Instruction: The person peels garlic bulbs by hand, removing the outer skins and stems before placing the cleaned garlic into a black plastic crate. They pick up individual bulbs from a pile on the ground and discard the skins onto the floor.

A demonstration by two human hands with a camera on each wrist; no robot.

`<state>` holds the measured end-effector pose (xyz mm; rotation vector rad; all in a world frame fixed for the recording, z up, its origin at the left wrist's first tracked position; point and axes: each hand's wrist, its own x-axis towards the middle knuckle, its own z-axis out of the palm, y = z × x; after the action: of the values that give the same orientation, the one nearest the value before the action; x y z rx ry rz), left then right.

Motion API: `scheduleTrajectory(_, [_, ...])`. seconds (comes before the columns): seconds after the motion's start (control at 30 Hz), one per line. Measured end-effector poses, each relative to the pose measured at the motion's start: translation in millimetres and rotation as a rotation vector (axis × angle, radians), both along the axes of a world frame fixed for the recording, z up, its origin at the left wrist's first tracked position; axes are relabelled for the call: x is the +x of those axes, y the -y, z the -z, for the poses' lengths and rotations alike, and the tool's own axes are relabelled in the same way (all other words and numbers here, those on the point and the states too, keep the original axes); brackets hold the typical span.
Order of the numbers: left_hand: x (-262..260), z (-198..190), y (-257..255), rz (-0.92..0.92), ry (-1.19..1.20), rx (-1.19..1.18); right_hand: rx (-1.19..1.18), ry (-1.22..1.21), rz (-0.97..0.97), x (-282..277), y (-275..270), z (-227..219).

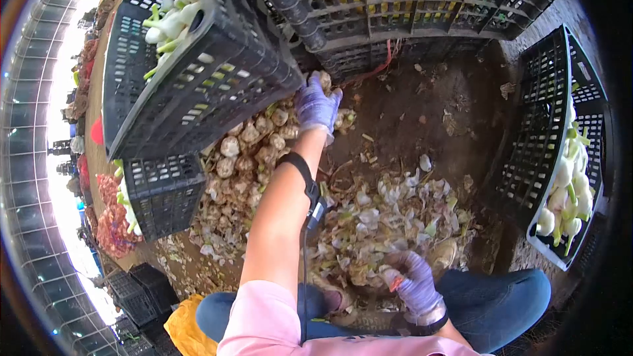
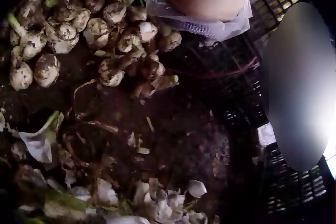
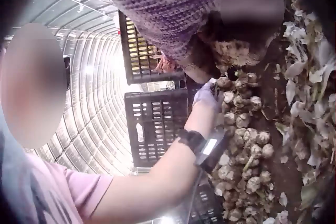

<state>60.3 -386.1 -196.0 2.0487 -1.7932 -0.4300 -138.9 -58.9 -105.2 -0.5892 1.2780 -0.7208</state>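
- Upper centre of the head frame: left hand [image 1: 316,107] at the upper end of the garlic pile [image 1: 247,151]. One garlic bulb [image 1: 324,81] right at its fingertips, between finger and thumb; contact unclear, can't confirm a pinch. Bulb's long axis unreadable. Left is the nearer hand.
- Lower right of centre, same frame: right hand [image 1: 415,285], well apart from that bulb, over loose skins [image 1: 369,217]. Fingers bent, small red-orange item [image 1: 396,284] by them; can't tell if it's held.
- Head counts: 2 hands; 3 crates showing pale bulbs (upper left, mid left, right [image 1: 541,125]). Pile overlaps too much to count.
- Left wrist frame: bulbs upper left, 2 side by side at the pile's edge; glove cuff [image 2: 202,27] top, fingers not visible.
- Right wrist frame: left hand mid-frame, just beside the pile; its fingertips partly hidden. Skins far right.
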Motion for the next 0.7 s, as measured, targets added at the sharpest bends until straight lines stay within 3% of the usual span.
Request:
scheduleTrajectory(0.13, [-1.7,19.4,27.0,-0.118,0.007,0.162,0.03,0.009,0.02,-0.2,10.0,1.6])
scheduleTrajectory(0.2, [-1.5,12.5,23.1,-0.024,0.22,0.299,0.09,0.059,0.028,0.8,8.0,1.3])
scheduleTrajectory(0.23, [2.6,20.3,13.6,0.107,0.298,0.402,0.058,0.023,0.017,1.8,7.1,2.9])
scheduleTrajectory(0.27, [6.5,32.3,-4.2,-0.002,0.163,0.417,0.018,-0.014,0.009,2.1,7.8,3.1])
scheduleTrajectory(0.33, [19.3,30.1,-43.7,-0.062,0.107,0.357,0.062,0.055,0.038,1.5,10.0,-6.6])
scheduleTrajectory(0.43, [37.1,11.3,-98.6,0.095,0.008,0.413,-0.037,0.019,0.03,1.7,5.4,-15.8])
scheduleTrajectory(0.47, [50.8,24.4,-118.2,0.095,0.007,0.406,-0.045,0.019,0.03,2.2,4.1,-20.8])
scheduleTrajectory(0.53, [84.5,65.0,-154.3,0.138,-0.301,0.243,-0.093,0.137,0.103,5.4,0.2,-31.4])
scheduleTrajectory(0.57, [90.1,58.9,-171.0,0.069,-0.464,0.259,-0.208,0.046,0.038,5.7,-5.5,-26.7])
scheduleTrajectory(0.6, [86.8,42.0,-186.1,0.072,-0.463,0.252,-0.216,0.046,0.04,4.9,-7.0,-31.7])
scheduleTrajectory(0.67, [67.5,-27.3,-217.0,-0.018,-0.824,0.437,-0.217,0.02,-0.022,5.0,-13.0,-42.9])
scheduleTrajectory(0.7, [47.1,-81.9,-233.0,0.042,-0.796,0.393,-0.358,0.066,0.05,7.8,-24.6,-22.8])
